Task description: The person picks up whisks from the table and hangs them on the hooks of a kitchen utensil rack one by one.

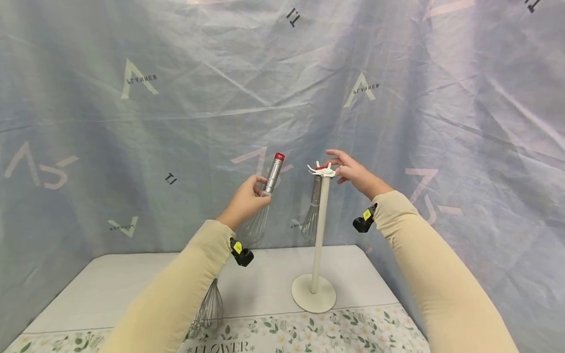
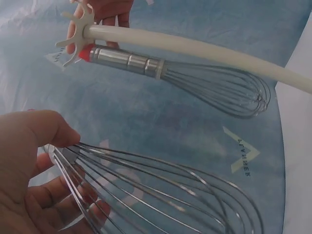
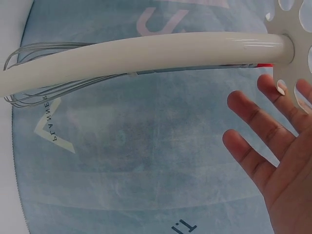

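My left hand (image 1: 248,197) holds a wire whisk (image 1: 273,172), gripping it where the metal handle meets the wires. This whisk tilts upright, its red end cap on top. To its right stands a white utensil stand (image 1: 321,230) with a round base and a hooked top. A second red-capped whisk (image 2: 127,62) hangs from the hooked top, beside the pole. My right hand (image 1: 350,171) is at the right side of the hooked top, fingers (image 3: 253,119) spread and fairly straight. Whether its thumb presses on the top is hard to tell.
Another whisk (image 1: 211,304) is on the table at the front left, partly hidden by my left sleeve. The white table (image 1: 132,274) has a floral cloth (image 1: 273,328) along its front. A grey-blue printed curtain (image 1: 212,122) hangs behind and at the sides.
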Demonstrator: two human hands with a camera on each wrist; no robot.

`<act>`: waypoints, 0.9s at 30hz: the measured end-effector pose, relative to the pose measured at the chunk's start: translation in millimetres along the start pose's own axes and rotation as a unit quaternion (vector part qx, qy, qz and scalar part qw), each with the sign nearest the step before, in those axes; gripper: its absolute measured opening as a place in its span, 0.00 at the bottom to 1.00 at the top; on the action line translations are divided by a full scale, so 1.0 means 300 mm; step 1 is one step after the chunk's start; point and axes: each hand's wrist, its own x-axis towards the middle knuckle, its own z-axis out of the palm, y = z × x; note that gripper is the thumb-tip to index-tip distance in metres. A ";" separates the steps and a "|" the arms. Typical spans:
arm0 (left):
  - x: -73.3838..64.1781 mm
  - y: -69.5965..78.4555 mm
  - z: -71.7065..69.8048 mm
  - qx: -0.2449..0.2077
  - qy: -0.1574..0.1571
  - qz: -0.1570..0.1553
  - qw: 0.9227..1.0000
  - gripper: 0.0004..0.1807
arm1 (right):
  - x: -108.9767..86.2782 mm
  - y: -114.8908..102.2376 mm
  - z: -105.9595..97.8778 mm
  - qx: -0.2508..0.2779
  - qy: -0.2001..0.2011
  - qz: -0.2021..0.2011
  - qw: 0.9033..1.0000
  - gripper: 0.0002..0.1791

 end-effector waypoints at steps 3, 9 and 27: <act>0.011 0.008 0.017 0.020 0.016 0.010 1.000 0.25 | 0.003 -0.008 0.002 -0.001 0.004 -0.001 1.000 0.43; 0.015 0.033 0.045 0.070 0.044 0.022 0.996 0.25 | 0.008 -0.016 0.005 0.001 0.005 0.007 1.000 0.43; 0.020 0.040 0.115 0.195 0.080 0.077 0.975 0.22 | 0.002 -0.004 0.014 0.008 0.019 0.023 1.000 0.43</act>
